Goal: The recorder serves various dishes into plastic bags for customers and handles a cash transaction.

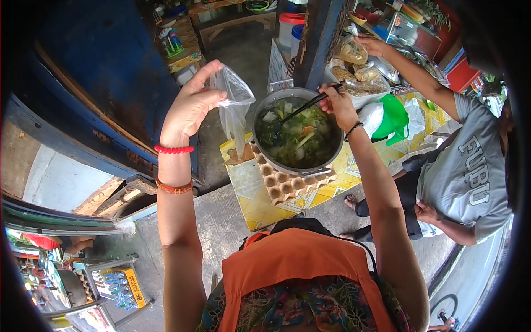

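Observation:
My left hand (195, 97) holds up a clear plastic bag (234, 99) by its rim, with the mouth spread between thumb and fingers. The bag hangs down left of a large metal pot (258, 141). In my right hand (339, 106) is the handle of a black ladle (305, 106), whose head lies in the pot at its left side. Leafy greens, pale chunks and an orange piece sit in broth, a vegetable soup (305, 137). Under the pot is a cardboard egg tray (280, 186) on a table with a yellow patterned cover (259, 213).
A person in a grey shirt (464, 166) stands at right, one hand on a filled plastic bag (352, 50) above a white tub (383, 93) of bagged food. A green plastic bag (390, 118) lies nearby. A blue post (321, 45) rises behind the pot; a blue door (103, 62) stands left.

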Tool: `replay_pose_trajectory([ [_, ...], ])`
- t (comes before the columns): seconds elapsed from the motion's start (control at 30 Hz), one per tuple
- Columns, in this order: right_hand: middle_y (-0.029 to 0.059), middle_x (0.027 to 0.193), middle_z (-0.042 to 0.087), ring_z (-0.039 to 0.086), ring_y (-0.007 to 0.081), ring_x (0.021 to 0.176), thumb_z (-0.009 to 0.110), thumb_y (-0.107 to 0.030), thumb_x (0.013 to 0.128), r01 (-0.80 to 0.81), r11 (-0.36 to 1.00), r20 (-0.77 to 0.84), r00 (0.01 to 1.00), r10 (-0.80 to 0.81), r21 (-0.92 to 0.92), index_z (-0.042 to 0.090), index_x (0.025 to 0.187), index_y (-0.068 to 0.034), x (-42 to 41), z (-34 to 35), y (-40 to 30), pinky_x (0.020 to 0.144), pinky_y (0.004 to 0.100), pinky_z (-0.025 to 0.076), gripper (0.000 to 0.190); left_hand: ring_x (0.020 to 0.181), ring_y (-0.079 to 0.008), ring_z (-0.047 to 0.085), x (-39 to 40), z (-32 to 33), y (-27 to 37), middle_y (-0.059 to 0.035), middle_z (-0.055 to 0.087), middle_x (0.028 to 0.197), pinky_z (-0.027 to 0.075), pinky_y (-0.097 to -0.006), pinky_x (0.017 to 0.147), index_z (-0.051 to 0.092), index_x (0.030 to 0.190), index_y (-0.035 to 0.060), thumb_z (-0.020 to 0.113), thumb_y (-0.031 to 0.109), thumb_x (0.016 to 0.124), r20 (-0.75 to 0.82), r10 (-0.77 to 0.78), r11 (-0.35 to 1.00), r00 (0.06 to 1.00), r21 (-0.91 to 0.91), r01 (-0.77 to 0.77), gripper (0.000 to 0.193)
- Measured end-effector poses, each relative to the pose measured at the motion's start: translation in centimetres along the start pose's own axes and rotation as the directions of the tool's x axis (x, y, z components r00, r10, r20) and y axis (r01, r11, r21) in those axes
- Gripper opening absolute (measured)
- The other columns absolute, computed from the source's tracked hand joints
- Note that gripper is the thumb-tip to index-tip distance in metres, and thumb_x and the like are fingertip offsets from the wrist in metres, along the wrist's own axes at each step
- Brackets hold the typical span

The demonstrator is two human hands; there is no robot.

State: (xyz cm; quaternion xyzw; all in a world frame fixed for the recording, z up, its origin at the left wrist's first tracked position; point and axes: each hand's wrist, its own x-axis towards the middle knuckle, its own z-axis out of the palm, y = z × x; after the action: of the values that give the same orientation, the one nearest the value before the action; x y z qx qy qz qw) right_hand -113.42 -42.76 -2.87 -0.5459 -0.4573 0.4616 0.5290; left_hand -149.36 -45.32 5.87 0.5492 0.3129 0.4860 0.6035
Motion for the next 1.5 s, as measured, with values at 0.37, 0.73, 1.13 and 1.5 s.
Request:
replay_pose_trajectory([
  [0.37,0.0056,0.062,0.061,0.058,0.0156,0.050,0.059,-0.032,0.090,0.246,0.916,0.038,0.968,-0.248,-0.316,0.061,0.093,-0.004,-2.8,3.1,-2.3,0.048,0.0270,0.046,0.028,0.098,-0.0116,0.056,0.3,-0.7,-0.4,-0.0066,0.044,0.137,0.049,-0.0251,0.086,0.039,0.138,0.0014,0.056,-0.011,0.080,0.011,0.003,1.000,1.000,-0.008,-0.002,0.061],
  [0.73,0.0087,0.072,0.061,0.063,0.0250,0.065,0.057,-0.024,0.086,0.851,-0.004,0.765,0.470,-0.440,-0.525,0.055,0.086,-0.010,-8.2,11.6,-1.5,0.054,0.0365,0.051,0.015,0.096,-0.0105,0.056,0.6,-0.8,-0.5,-0.0062,0.045,0.137,0.048,-0.0252,0.086,0.039,0.138,0.0012,0.056,-0.011,0.080,0.009,0.009,1.000,1.000,-0.006,-0.009,0.061],
  [1.13,0.0025,0.065,0.061,0.057,0.0110,0.053,0.057,-0.028,0.090,0.123,0.945,0.103,0.990,-0.096,-0.303,0.062,0.098,-0.005,-2.1,4.6,-2.1,0.052,0.0240,0.048,0.025,0.106,-0.0137,0.054,-0.1,-1.6,-0.3,-0.0067,0.044,0.137,0.048,-0.0271,0.089,0.040,0.137,0.0014,0.056,-0.011,0.080,0.008,0.018,0.999,1.000,-0.047,-0.018,0.061],
  [1.5,0.0019,0.063,0.059,0.054,0.0080,0.049,0.057,-0.031,0.091,0.089,0.996,-0.027,0.996,-0.090,-0.011,0.060,0.091,-0.007,-1.5,-2.4,-1.3,0.045,0.0200,0.040,0.024,0.107,-0.0140,0.054,1.1,-1.1,-0.5,-0.0071,0.043,0.138,0.048,-0.0273,0.088,0.040,0.137,0.0015,0.056,-0.011,0.080,0.027,0.001,1.000,1.000,-0.031,0.000,0.061],
])
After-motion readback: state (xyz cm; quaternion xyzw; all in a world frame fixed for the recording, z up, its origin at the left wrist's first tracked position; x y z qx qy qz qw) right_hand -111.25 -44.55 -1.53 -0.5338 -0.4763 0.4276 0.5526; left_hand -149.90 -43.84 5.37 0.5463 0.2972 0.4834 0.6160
